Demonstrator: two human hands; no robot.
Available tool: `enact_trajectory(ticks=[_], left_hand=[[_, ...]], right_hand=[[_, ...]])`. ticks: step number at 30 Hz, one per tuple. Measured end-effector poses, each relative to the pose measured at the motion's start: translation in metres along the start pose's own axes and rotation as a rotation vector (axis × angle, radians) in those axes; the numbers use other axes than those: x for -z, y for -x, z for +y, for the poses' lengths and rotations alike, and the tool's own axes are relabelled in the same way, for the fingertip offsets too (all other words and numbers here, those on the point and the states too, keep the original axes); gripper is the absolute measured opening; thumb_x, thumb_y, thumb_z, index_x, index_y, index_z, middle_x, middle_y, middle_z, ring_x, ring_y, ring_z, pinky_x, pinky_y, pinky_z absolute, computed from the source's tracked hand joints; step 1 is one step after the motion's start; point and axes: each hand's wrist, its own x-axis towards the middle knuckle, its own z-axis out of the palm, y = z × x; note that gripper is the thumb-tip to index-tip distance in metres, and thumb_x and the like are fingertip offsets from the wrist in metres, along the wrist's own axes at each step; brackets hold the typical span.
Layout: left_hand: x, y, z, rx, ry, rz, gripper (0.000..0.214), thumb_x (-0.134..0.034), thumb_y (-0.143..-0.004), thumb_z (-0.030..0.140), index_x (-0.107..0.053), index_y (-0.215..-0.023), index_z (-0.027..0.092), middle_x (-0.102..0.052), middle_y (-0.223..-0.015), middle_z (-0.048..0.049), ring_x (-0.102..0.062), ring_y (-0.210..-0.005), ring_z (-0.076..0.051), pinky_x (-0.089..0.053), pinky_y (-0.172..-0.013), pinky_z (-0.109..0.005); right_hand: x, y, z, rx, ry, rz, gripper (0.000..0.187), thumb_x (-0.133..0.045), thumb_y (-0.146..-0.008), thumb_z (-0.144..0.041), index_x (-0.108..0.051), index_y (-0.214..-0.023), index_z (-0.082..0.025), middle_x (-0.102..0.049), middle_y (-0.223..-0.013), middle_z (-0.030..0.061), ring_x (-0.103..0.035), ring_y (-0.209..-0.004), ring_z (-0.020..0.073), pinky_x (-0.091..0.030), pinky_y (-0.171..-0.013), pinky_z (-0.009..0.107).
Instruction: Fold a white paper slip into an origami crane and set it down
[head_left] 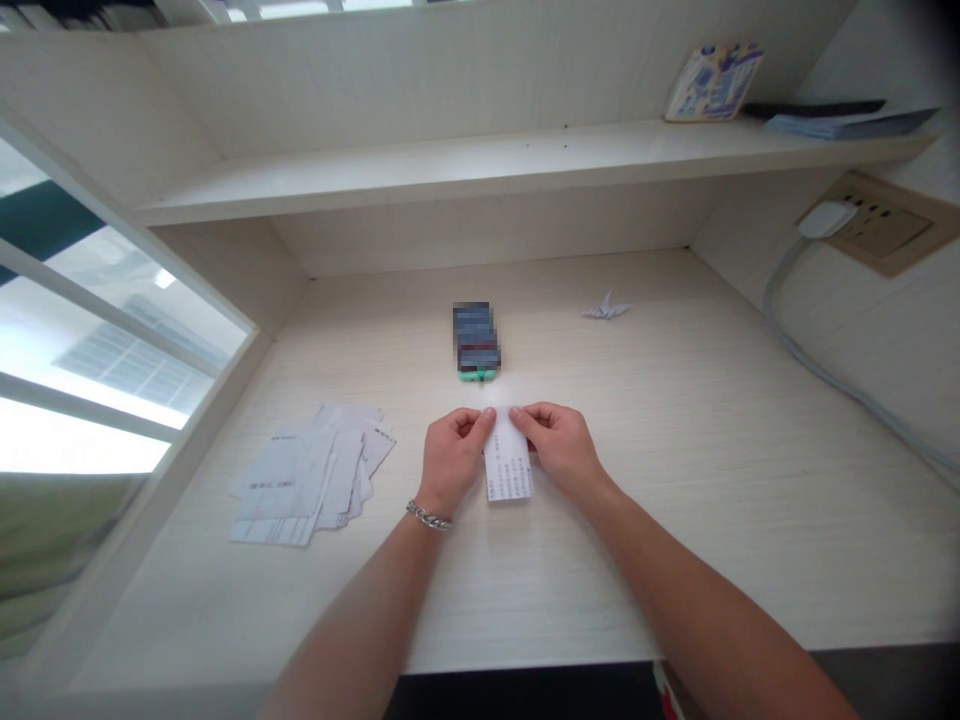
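Observation:
Between my two hands is a small folded sheet of paper (pixel 508 465) with printed text on it. My left hand (pixel 456 450) pinches its upper left edge between thumb and curled fingers. On the other side, my right hand (pixel 559 440) grips the upper right edge in the same way, thumb on top. The paper's lower end points toward me and shows its printed lines. Just beyond my hands lies a phone (pixel 477 338) with a green lower edge, its screen blurred out. Further back on the right sits a folded paper crane (pixel 606 308).
A loose pile of printed paper sheets (pixel 300 480) lies left of my hands. A raised shelf (pixel 450 180) spans the back, carrying a small printed box (pixel 714 82) and booklets (pixel 847 122). At right, a grey cable (pixel 817 370) runs from a wall socket (pixel 885 225).

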Motion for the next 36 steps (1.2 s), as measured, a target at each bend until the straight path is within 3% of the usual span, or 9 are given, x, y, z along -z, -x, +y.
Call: enact_trajectory(ticks=[11, 24, 27, 31, 36], left_hand=[[-0.0006, 0.0014, 0.0009, -0.044, -0.146, 0.025, 0.039, -0.055, -0.076, 0.050, -0.066, -0.071, 0.013, -0.066, -0.065, -0.0052, -0.055, -0.056, -0.014, -0.040, -0.048, -0.022], [-0.0013, 0.0015, 0.0002, -0.076, -0.154, 0.036, 0.037, -0.055, -0.075, 0.049, -0.066, -0.069, 0.014, -0.066, -0.064, -0.0046, -0.056, -0.055, -0.014, -0.040, -0.048, -0.022], [-0.0008, 0.0011, -0.0003, -0.051, -0.104, 0.039, 0.036, -0.057, -0.074, 0.049, -0.066, -0.072, 0.014, -0.067, -0.067, -0.0055, -0.058, -0.057, -0.015, -0.042, -0.050, -0.023], [0.0026, -0.0022, -0.0017, -0.028, -0.072, 0.091, 0.037, -0.059, -0.072, 0.049, -0.066, -0.074, 0.013, -0.067, -0.067, -0.0059, -0.057, -0.056, -0.014, -0.043, -0.049, -0.023], [0.0020, -0.0062, -0.0069, 0.028, 0.077, 0.048, 0.038, -0.060, -0.071, 0.051, -0.066, -0.076, 0.013, -0.063, -0.063, -0.0040, -0.053, -0.053, -0.012, -0.043, -0.049, -0.023]], right_hand=[[-0.0015, 0.0008, 0.0013, 0.035, 0.009, 0.040, 0.034, -0.068, -0.066, -0.048, -0.067, -0.074, -0.014, -0.069, -0.068, 0.0065, -0.061, -0.059, 0.0179, -0.048, -0.052, 0.028], [-0.0026, 0.0015, -0.0008, 0.029, -0.003, 0.080, 0.033, -0.071, -0.063, -0.046, -0.067, -0.071, -0.015, -0.069, -0.067, 0.0065, -0.062, -0.059, 0.0187, -0.049, -0.053, 0.030], [-0.0032, 0.0017, -0.0019, -0.026, -0.079, 0.050, 0.032, -0.071, -0.062, -0.045, -0.067, -0.074, -0.015, -0.070, -0.071, 0.0063, -0.063, -0.061, 0.0188, -0.051, -0.056, 0.031], [-0.0048, 0.0016, -0.0009, -0.172, -0.117, -0.111, 0.031, -0.071, -0.063, -0.044, -0.067, -0.069, -0.014, -0.069, -0.068, 0.0062, -0.062, -0.059, 0.0175, -0.051, -0.056, 0.030], [-0.0037, 0.0001, 0.0026, -0.108, -0.029, -0.087, 0.031, -0.072, -0.061, -0.045, -0.065, -0.064, -0.014, -0.067, -0.060, 0.0037, -0.059, -0.052, 0.0152, -0.044, -0.047, 0.025]])
